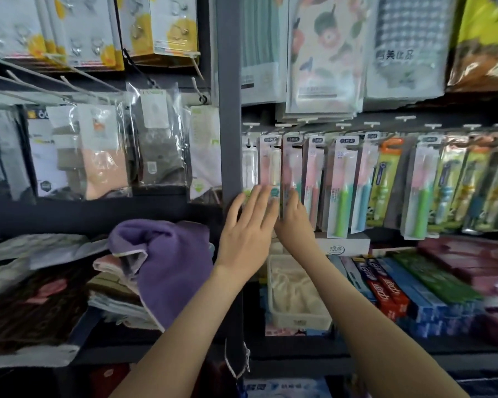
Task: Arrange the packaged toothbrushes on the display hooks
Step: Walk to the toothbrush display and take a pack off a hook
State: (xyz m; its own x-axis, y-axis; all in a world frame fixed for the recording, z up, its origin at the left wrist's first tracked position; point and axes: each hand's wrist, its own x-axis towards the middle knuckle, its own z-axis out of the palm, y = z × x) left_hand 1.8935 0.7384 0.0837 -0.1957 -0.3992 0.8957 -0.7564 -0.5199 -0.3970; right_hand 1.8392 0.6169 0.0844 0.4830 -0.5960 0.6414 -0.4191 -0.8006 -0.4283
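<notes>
A dark shelving rack (227, 110) fills the view, its upright post splitting it into 2 bays. In the left bay, bagged socks (104, 156) hang on long pegs above a purple towel (167, 268) that lies on stacked folded cloths. In the right bay, toothpaste boxes (391, 291) lie on the lower shelf beside a white basket (293, 294).

Above them the toothbrush packs (342, 182) hang in 1 row from white display hooks (404, 118), running from the post to the right edge: pale pink and white cards near the post, yellow-green ones farther right.

Both bare forearms reach up from the bottom edge to the left end of that row. The left hand (246, 228) is flat, fingers straight and spread, its fingertips resting on the lower ends of the 2 packs nearest the post. The right hand (292, 216) sits just beside it, back toward the camera, with its fingers (293, 196) touching the bottom of the pink pack (290, 165), 3rd from the post. Its thumb is hidden, so I cannot tell whether it pinches the pack or only touches it. The pink pack hangs upright on its hook.
</notes>
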